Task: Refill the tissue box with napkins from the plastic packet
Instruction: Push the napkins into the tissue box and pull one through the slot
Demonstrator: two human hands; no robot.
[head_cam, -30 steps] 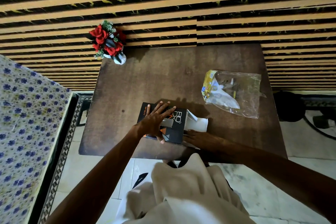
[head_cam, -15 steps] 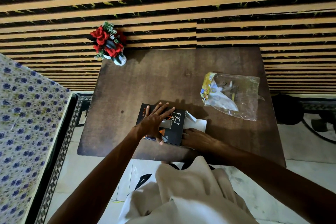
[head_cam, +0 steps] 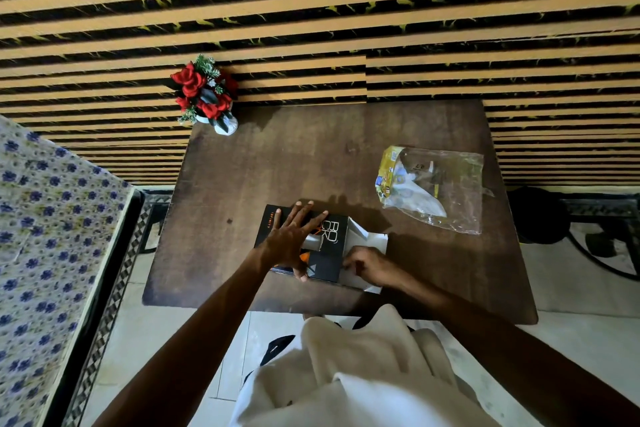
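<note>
A black tissue box (head_cam: 330,253) with white and orange print lies flat near the front edge of the brown table (head_cam: 311,156). My left hand (head_cam: 294,239) rests flat on its top, fingers spread. The box's right end is open, with white flaps (head_cam: 375,239) folded out. My right hand (head_cam: 369,265) is at that open end, fingers curled on the near white flap. A clear plastic packet (head_cam: 436,187) with a yellow printed edge lies to the right, holding a few white napkins.
A small white vase of red artificial roses (head_cam: 204,95) stands at the table's back left corner. A striped wall runs behind. A blue-flowered bed (head_cam: 45,236) is to the left. A dark round object (head_cam: 538,215) sits on the floor at the right.
My right hand has moved up from the table's front edge onto the near flap at the box's open end. My left hand stays flat on the box.
</note>
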